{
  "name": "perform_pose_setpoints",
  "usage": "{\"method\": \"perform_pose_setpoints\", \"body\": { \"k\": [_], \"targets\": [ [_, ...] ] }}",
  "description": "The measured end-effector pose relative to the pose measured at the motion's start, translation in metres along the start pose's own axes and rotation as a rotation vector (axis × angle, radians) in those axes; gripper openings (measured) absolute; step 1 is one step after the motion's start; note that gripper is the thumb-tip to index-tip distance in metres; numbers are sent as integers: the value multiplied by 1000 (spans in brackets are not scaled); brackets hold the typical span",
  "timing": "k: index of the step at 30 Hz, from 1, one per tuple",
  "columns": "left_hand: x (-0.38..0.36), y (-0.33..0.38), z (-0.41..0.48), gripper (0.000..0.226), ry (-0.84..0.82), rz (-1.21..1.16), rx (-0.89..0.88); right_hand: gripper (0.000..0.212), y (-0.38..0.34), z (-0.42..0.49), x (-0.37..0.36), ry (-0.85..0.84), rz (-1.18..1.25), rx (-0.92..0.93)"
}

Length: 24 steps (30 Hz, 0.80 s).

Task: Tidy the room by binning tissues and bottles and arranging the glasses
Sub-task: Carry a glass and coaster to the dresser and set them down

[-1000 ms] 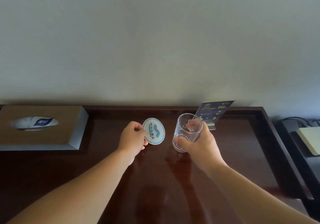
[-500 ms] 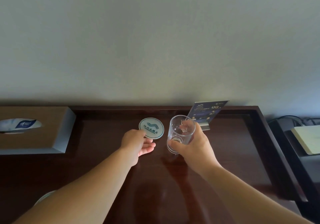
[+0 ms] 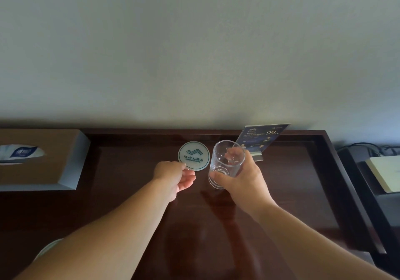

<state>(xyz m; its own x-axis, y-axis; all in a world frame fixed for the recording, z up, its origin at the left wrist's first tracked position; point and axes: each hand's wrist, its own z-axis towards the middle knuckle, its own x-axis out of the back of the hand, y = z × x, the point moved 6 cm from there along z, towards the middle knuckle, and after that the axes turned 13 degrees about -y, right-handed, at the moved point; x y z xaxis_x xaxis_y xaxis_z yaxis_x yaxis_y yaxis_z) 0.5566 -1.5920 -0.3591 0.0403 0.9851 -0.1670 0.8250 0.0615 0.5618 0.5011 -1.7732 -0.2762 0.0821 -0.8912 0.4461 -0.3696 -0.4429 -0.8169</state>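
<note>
My right hand (image 3: 242, 180) was wrapped round the clear cylindrical drinking glass (image 3: 226, 164), its base low over the dark glossy wooden desk (image 3: 129, 193); contact unclear. It was just right of the round pale-green coaster with a teal wave logo (image 3: 194, 155). My left hand (image 3: 173, 178), fingers loose, touched the coaster's near rim.

"99" on the table card (image 3: 262, 139)
</note>
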Motion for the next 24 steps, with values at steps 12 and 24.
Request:
{"method": "perform_pose_setpoints", "body": {
  "k": [12, 24],
  "targets": [
    [13, 33, -13, 15, 92, 696, -239, 65, -1, 4, -1, -12, 19, -5],
    [12, 38, -25, 66, 222, 1673, -594, 66, -6, 9, -5, -16, 17, 16]
  ]
}}
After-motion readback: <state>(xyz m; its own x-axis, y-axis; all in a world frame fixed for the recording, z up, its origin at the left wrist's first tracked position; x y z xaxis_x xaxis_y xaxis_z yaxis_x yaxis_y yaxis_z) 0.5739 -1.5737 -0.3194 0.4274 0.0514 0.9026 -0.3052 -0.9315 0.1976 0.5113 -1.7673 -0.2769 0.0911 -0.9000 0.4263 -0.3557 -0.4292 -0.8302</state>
